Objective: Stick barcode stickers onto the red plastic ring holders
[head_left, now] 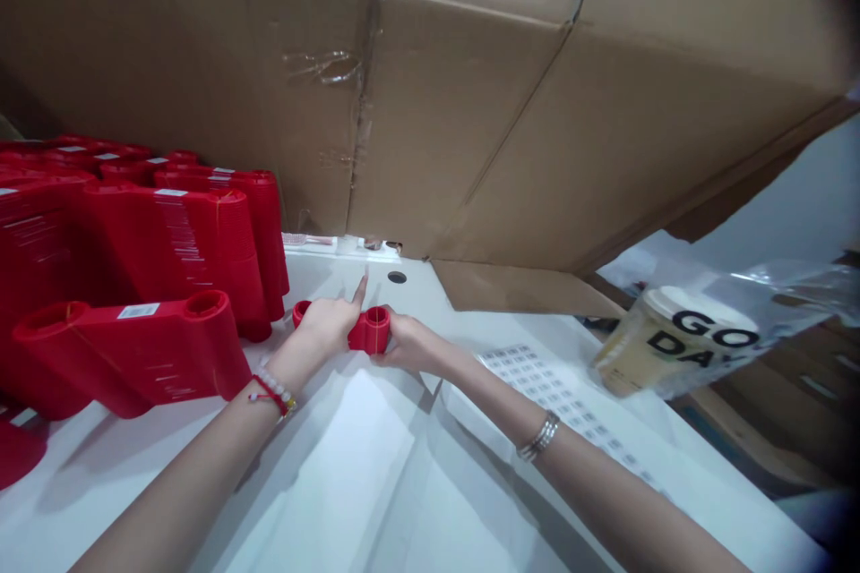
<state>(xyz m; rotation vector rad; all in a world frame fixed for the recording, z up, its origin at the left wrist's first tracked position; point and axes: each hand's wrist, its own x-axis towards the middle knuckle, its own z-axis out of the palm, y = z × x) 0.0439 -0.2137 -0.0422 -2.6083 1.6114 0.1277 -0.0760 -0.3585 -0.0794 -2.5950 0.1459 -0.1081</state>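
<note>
A bundle of red plastic pieces with round, hollow ends (369, 331) stands on the white table, a thin band running over its right end. My right hand (411, 343) grips that end from the side, thumb and fingers round it. Across the middle lies my left hand (326, 323), its index finger stretched forward and its other fingers closed on the bundle. The left palm and fingers hide much of the bundle's centre. A similar larger red bundle with a white label (139, 311) stands left of my left wrist.
More red bundles (181, 233) are packed at the left. Cardboard (463, 107) rises behind the table. A sheet of printed labels (557, 394) lies beneath my right forearm. On the right is a bagged drink cup (672, 340). A pink comb-like item (307, 240) lies at the back.
</note>
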